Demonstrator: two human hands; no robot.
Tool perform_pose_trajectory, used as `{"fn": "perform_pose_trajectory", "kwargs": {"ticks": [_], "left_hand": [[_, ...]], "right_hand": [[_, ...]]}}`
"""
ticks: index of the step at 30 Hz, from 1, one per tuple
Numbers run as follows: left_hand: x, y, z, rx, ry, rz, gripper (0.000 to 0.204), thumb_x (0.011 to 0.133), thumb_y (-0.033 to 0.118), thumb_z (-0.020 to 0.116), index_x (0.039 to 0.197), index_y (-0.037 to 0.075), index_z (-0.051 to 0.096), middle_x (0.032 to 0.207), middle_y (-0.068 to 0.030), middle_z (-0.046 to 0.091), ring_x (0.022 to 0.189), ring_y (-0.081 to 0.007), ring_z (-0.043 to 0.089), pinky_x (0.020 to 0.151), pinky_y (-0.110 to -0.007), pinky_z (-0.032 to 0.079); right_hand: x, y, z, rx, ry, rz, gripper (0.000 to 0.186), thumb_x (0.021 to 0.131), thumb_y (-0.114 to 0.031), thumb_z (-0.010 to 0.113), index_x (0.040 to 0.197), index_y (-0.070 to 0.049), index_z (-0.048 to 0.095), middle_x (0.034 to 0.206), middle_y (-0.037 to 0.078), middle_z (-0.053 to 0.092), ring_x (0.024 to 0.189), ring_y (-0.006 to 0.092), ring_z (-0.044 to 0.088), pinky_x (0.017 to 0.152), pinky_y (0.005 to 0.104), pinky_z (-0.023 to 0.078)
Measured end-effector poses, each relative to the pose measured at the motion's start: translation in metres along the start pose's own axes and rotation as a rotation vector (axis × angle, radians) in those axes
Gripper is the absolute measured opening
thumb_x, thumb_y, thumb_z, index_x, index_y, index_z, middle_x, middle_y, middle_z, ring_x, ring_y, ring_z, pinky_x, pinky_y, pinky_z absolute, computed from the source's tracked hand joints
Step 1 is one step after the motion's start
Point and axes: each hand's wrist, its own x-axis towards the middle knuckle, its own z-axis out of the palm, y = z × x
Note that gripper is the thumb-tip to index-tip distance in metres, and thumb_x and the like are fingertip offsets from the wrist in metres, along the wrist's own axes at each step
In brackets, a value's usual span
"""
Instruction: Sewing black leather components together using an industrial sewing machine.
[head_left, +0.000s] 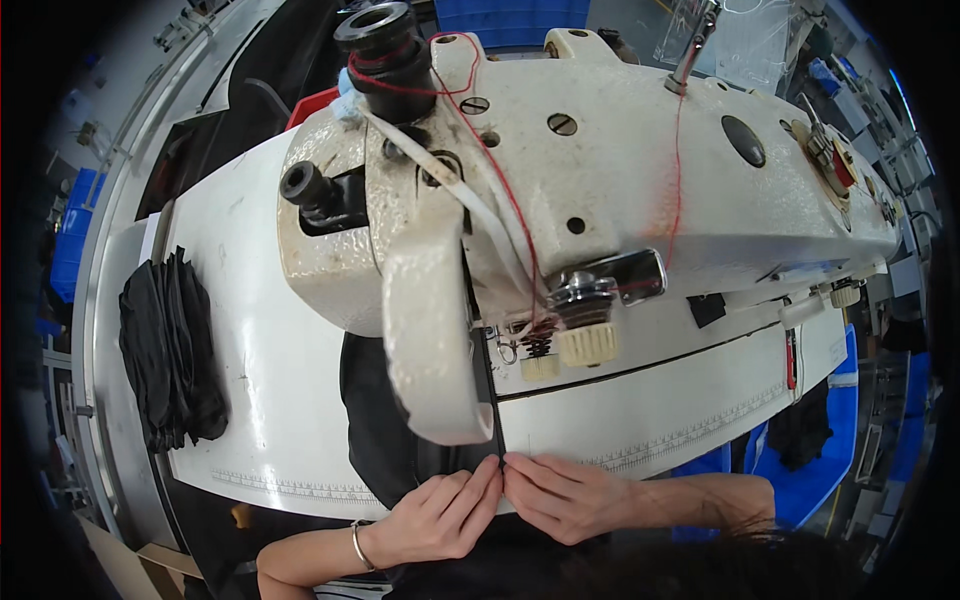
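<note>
A black cloth [385,425] lies on the white table under the head of a cream sewing machine [600,150], its right edge running toward me. At the table's front edge my left hand [455,510], with a bangle on its wrist, pinches that edge between thumb and fingers. My right hand [560,497] is closed on the same edge, its fingertips touching those of my left. The machine's white curved guard [430,340] hides part of the cloth and the needle area. Red thread [505,190] runs down over the machine to its tension knob [587,345].
A stack of folded black cloth pieces [175,350] lies at the table's left end. A ruler strip [290,485] follows the front edge. Below the table at right, a blue bin [840,440] holds dark cloth [803,430]. A small red-handled tool [791,360] lies near the table's right end.
</note>
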Motion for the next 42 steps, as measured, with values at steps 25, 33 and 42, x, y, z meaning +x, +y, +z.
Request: {"fn": "perform_pose_trajectory", "kwargs": {"ticks": [25,33,42], "left_hand": [[0.016,-0.093,0.028,-0.125,-0.150,-0.128,0.035,0.075,0.011,0.071,0.110,0.004,0.065,0.107,-0.0103,0.067,0.097,-0.0230,0.065,0.083,-0.032,0.053],[0.011,-0.090,0.032,-0.651,0.118,-0.520,0.032,0.073,-0.001,0.059,0.104,0.002,0.064,0.104,-0.0164,0.064,0.095,-0.0329,0.062,0.083,-0.040,0.050],[-0.013,-0.078,0.051,-0.903,-0.073,-0.696,0.060,0.083,0.043,0.058,0.124,0.001,0.050,0.113,-0.0210,0.060,0.093,-0.0372,0.063,0.080,-0.049,0.053]], "right_hand": [[-0.015,0.073,0.046,0.044,-0.015,0.043,0.017,0.069,-0.012,0.057,0.083,-0.004,0.061,0.086,0.006,0.058,0.080,0.0188,0.060,0.067,0.0288,0.050],[-0.010,0.068,0.094,0.056,-0.018,0.141,0.004,0.070,-0.010,0.057,0.072,-0.006,0.058,0.081,0.003,0.059,0.059,0.0119,0.060,0.040,0.0253,0.047],[0.006,0.076,0.065,0.141,-0.042,0.149,0.011,0.071,-0.010,0.058,0.081,-0.005,0.062,0.088,0.002,0.061,0.060,0.0107,0.060,0.041,0.0251,0.046]]}}
